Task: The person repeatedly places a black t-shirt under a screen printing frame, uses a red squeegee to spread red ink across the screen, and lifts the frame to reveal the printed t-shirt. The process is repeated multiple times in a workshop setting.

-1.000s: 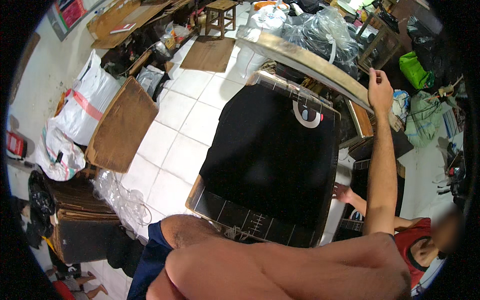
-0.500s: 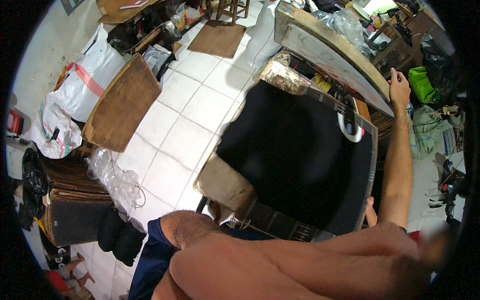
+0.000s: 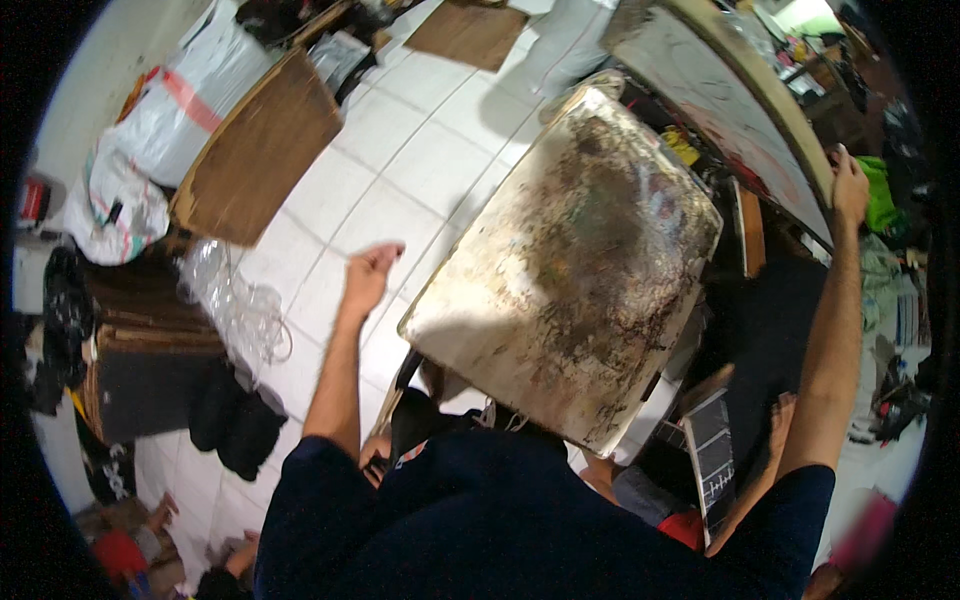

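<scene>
My right hand (image 3: 848, 187) is closed on the near right edge of a raised screen frame (image 3: 745, 60), which has a thick pale rim and a smeared whitish face. Above the tiles, left of the table, my left hand (image 3: 370, 280) hangs in the air with loosely bent fingers, holding nothing that I can make out. Between my arms stands a worktable whose pale top (image 3: 490, 290) is bare and heavily stained dark. To its right is a large black sheet (image 3: 765, 325), with a co-worker's hand (image 3: 783, 425) at it. Beside that hand lies a dark strip with white marks (image 3: 712, 465).
A brown board (image 3: 262, 150) leans by white sacks (image 3: 185, 90) at the left. Below it are clear plastic wrap (image 3: 235, 300), a stack of dark panels (image 3: 155, 390) and black rolls (image 3: 235, 420). Other people's limbs show at the lower left.
The black sheet has left the tabletop for the right side, uncovering the stained surface. My left arm now reaches forward over the floor. My right hand still grips the frame.
</scene>
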{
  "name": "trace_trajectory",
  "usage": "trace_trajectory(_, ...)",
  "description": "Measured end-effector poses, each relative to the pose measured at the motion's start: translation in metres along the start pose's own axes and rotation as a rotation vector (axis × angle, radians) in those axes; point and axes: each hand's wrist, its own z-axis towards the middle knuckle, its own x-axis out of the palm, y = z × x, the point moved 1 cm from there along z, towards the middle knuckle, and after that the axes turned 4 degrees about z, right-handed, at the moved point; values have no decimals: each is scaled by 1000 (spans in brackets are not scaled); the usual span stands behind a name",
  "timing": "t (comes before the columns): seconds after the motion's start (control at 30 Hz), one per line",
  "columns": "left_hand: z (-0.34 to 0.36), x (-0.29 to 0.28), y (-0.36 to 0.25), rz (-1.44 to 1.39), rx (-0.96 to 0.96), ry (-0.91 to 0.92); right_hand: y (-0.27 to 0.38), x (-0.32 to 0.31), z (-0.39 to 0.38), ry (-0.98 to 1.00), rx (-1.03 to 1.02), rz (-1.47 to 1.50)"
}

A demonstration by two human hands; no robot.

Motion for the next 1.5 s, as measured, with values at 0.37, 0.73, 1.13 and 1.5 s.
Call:
trace_trajectory(0.37,-201,61,262,420,-594,77,-39,5,42,-115,-90,-63)
trace_trajectory(0.73,-209,40,263,690,-694,40,-62,11,52,-96,-134,-130)
trace_trajectory(1.13,-53,-17,117,1106,-130,-468,-33,5,31,-47,-31,-128)
trace_trajectory(1.5,-88,-327,-173,883,102,-635,-13,4,31,78,1,-93)
